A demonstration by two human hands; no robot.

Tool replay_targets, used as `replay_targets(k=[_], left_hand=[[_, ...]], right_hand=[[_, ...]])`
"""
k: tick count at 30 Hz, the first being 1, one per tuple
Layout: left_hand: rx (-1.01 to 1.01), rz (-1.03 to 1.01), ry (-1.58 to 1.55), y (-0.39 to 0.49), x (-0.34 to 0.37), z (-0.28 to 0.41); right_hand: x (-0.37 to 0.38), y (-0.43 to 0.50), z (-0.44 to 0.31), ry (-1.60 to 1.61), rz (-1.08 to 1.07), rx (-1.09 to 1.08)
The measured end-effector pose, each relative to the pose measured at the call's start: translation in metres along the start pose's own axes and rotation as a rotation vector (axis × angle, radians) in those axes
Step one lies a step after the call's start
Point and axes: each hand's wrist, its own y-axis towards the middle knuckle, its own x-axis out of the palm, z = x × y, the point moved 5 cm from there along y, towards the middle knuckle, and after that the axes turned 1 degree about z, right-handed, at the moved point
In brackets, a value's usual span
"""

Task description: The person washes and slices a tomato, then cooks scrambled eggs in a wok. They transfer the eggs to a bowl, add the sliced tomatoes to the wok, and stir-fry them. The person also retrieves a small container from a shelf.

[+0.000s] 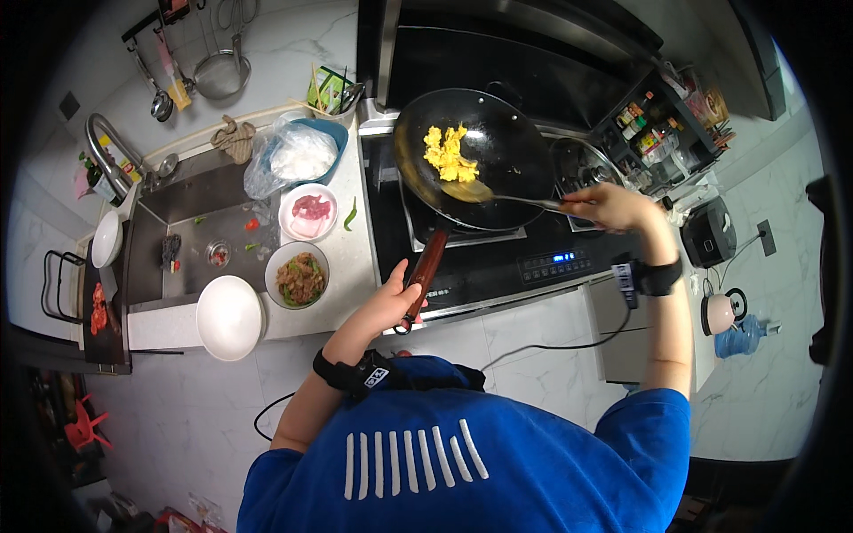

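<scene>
My left hand (393,300) is closed around the reddish-brown wooden handle (430,263) of a black wok (513,146). The wok is on the cooktop, its bowl tilted. Yellow scrambled egg (448,154) lies in its left part. With my right hand (606,208) I grip the handle of a metal spatula (470,191), whose blade touches the wok's inside just below the egg. The handle crosses the wok's right rim.
Left of the cooktop (480,266) are a plate of raw meat (308,212), a bowl of cooked food (297,275), a green chili (350,214) and a white bowl (228,318) at the counter edge. A sink (213,233) lies beyond; a glass lid (586,166) sits right of the wok.
</scene>
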Motion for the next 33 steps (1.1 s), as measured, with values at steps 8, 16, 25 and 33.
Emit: replay_targets(k=[8, 16, 25, 33], left_hand=[[0.04, 0.036, -0.063, 0.0, 0.0, -0.004], [-0.162, 0.533, -0.621, -0.057, -0.096, -0.112], [0.232, 0.813, -0.935, -0.045, -0.151, -0.121], [0.348, 0.496, -0.617, -0.066, -0.128, 0.007]], right_hand=[[0.059, 0.043, 0.029, 1.086, -0.021, -0.078], [0.065, 0.006, 0.057, 1.066, 0.218, -0.19], [0.117, 0.003, 0.066, 0.884, 0.459, -0.214], [0.156, -0.038, 0.071, 1.041, 0.601, -0.213]])
